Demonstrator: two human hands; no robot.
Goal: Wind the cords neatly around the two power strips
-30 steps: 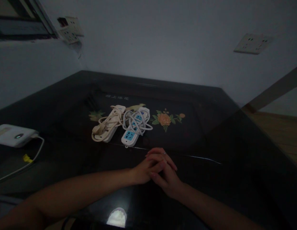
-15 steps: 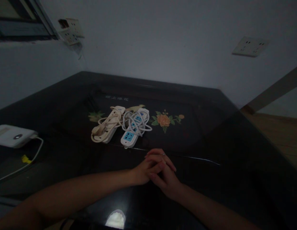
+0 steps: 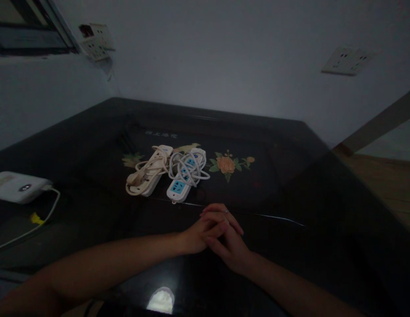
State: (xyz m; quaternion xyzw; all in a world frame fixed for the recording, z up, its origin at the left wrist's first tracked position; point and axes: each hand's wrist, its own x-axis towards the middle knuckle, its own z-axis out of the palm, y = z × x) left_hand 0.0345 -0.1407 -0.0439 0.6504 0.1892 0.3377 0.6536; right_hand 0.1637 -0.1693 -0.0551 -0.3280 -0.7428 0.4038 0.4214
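My left hand [image 3: 195, 235] and my right hand [image 3: 236, 250] are clasped on the dark glossy table, the fingers of one laid over and between those of the other. No object shows between them. A ring glints on one finger. Just beyond the hands lies a white power strip with blue sockets [image 3: 177, 187], a grey-white cord bundled on top. Left of it is a second power strip [image 3: 152, 182], its beige cord and plug heaped over it. Neither strip is touched.
At the left edge, a white box-like device [image 3: 21, 187] has a white cable [image 3: 54, 204] plugged in, near a yellow scrap [image 3: 36, 219]. The black tabletop [image 3: 290, 185] has a printed flower [image 3: 225, 165]. Wall sockets are at right [image 3: 346, 61] and upper left [image 3: 95, 46].
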